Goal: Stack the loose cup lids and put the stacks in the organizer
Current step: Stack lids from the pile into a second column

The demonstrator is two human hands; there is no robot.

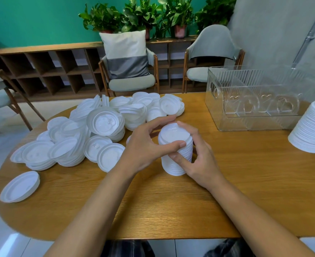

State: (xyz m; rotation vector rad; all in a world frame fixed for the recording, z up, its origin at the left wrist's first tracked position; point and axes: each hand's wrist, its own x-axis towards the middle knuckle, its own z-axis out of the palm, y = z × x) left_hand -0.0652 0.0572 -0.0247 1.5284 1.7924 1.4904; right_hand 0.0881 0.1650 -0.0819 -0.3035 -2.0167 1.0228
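Observation:
A tall stack of white cup lids [175, 138] stands on the wooden table [153, 206] in front of me. My left hand [145, 145] grips the stack from the left, thumb across its front and fingers curled behind the top. From the right, my right hand [195, 156] wraps around the stack, thumb low on its side. A big heap of loose white lids [101, 128] covers the table's left half. The clear plastic organizer [253, 101] sits at the back right; inside I see only its clear dividers.
A second tall lid stack [312, 127] stands at the right edge, in front of the organizer. One lid [20, 186] lies apart near the table's left edge. Chairs [132, 71] and a low wooden shelf stand behind the table.

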